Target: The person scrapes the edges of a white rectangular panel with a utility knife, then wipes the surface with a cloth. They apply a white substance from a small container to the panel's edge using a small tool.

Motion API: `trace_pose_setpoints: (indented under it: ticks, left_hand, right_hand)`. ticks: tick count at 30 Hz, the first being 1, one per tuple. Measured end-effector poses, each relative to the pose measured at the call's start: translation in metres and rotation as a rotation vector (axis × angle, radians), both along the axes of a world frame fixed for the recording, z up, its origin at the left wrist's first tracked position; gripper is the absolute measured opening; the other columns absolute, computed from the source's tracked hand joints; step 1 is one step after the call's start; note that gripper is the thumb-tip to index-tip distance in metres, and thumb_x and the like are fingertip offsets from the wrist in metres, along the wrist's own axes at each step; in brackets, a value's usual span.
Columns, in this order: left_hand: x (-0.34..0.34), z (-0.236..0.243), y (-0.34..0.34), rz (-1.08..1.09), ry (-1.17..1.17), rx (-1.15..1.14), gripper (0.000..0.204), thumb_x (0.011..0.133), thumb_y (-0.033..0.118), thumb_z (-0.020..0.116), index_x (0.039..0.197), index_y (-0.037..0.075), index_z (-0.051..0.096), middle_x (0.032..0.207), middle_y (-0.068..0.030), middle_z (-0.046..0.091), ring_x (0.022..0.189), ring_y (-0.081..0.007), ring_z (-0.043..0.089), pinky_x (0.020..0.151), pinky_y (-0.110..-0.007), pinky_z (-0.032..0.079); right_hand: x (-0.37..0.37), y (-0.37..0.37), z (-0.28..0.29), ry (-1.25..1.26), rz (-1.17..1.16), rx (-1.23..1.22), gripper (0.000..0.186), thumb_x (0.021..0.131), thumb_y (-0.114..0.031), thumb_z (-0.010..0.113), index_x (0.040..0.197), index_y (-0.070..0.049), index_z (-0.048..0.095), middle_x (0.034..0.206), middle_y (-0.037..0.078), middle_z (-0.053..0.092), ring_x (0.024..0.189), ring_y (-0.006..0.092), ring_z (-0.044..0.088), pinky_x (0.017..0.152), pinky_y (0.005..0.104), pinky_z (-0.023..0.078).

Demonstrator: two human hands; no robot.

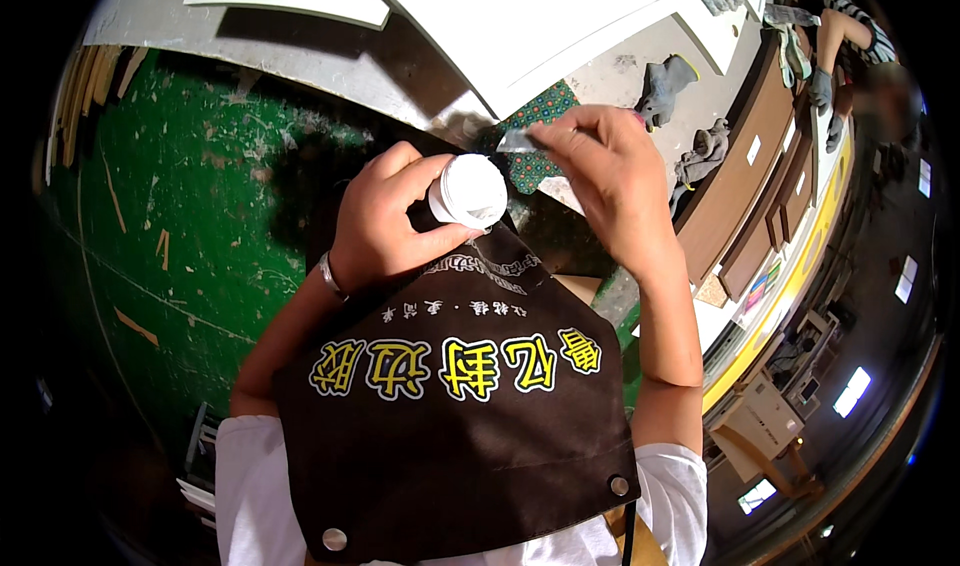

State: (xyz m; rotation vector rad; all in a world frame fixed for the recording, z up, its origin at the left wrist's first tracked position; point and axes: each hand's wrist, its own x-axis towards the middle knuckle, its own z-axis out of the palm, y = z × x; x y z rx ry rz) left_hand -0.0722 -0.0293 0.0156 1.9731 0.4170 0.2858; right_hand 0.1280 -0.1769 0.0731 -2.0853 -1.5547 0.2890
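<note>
1. Two hands in view, both raised above a dark brown apron with yellow lettering; the apron hides the lap and whatever lies directly below the hands.
2. Left hand: fingers curled tightly around a small white round container. Only its round white end faces the camera; the body is covered by the fingers, so its height and any label cannot be made out.
3. Container end looks pale and slightly glossy, with a faint rim. Whether it is capped or open cannot be told.
4. Right hand: thumb and forefinger pinched narrowly on a small thin whitish piece, just above and right of the container, not touching it. Its kind is unclear.
5. Behind the fingertips, a green patterned cloth is partly hidden by the right hand.
6. White boards at the top are cut off by the rim.
7. Green scuffed floor at left.
8. Another person's gloved hand at upper right, blurred.
</note>
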Motion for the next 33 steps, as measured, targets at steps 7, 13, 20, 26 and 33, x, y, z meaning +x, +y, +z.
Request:
trace_pose_setpoints:
  ticks: [7, 13, 20, 26, 33]
  left_hand:
    - [0.001, 0.003, 0.001, -0.001, 0.009, -0.063, 0.059, 0.062, 0.014, 0.089, 0.115, 0.0, 0.068, 0.083, -0.0047, 0.054, 0.069, -0.0151, 0.051, 0.06, -0.028, 0.042]
    - [0.002, 0.005, 0.001, 0.001, -0.01, -0.055, 0.057, 0.062, 0.013, 0.089, 0.114, 0.001, 0.069, 0.083, -0.0042, 0.055, 0.068, -0.0145, 0.051, 0.058, -0.027, 0.041]
    - [0.001, 0.006, -0.001, -0.014, -0.011, 0.006, 0.058, 0.061, 0.014, 0.089, 0.114, 0.002, 0.069, 0.083, -0.0047, 0.056, 0.069, -0.0149, 0.053, 0.058, -0.027, 0.043]
    - [0.001, 0.009, -0.003, -0.02, 0.027, 0.011, 0.055, 0.062, 0.024, 0.091, 0.109, 0.006, 0.07, 0.083, -0.0065, 0.059, 0.07, -0.0226, 0.06, 0.063, -0.034, 0.049]
    - [0.0, 0.006, -0.002, 0.0, 0.038, 0.01, 0.053, 0.063, 0.025, 0.09, 0.108, 0.006, 0.07, 0.083, -0.0071, 0.059, 0.07, -0.0232, 0.06, 0.063, -0.034, 0.049]
  right_hand:
    - [0.006, -0.008, -0.014, 0.591, -0.283, -0.087, 0.019, 0.093, -0.006, 0.067, 0.11, -0.006, 0.073, 0.087, 0.011, 0.065, 0.081, 0.0245, 0.062, 0.074, 0.0337, 0.05]
    - [-0.006, -0.005, 0.002, 0.417, -0.113, -0.058, 0.019, 0.088, -0.004, 0.068, 0.106, -0.005, 0.073, 0.088, 0.009, 0.064, 0.082, 0.0257, 0.062, 0.073, 0.0347, 0.05]
    - [-0.025, -0.002, 0.009, -0.029, 0.126, 0.018, 0.026, 0.074, -0.007, 0.067, 0.1, -0.009, 0.074, 0.092, 0.006, 0.061, 0.082, 0.0252, 0.06, 0.07, 0.038, 0.047]
    - [-0.039, -0.001, 0.012, -0.16, 0.157, -0.033, 0.036, 0.069, -0.003, 0.07, 0.103, -0.01, 0.075, 0.095, 0.004, 0.064, 0.082, 0.0229, 0.06, 0.072, 0.0362, 0.046]
    - [-0.013, -0.006, 0.01, 0.052, -0.065, 0.064, 0.029, 0.079, -0.002, 0.07, 0.106, -0.01, 0.074, 0.096, 0.008, 0.066, 0.086, 0.0286, 0.061, 0.074, 0.0387, 0.048]
